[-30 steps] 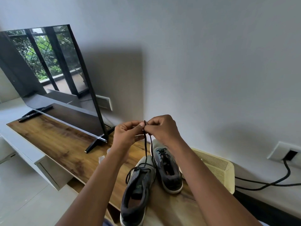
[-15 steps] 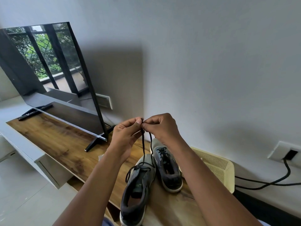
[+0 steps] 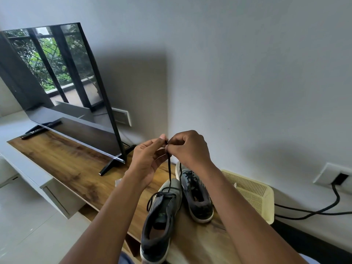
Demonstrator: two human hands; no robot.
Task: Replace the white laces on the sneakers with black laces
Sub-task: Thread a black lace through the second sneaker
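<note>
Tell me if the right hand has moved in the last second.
No: the right hand stays above the far sneaker, pinching the black lace.

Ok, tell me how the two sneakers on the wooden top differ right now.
The nearer sneaker has its black lace pulled up from the front eyelets, pinched by the left hand and right hand; the farther sneaker is already laced black and nobody touches it. The nearer one's upper eyelets look unlaced, while the farther one's lacing runs up the tongue. Both are dark grey with pale soles, toes toward the wall.

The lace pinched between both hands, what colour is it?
Black lace, clearest in the head view.
</note>
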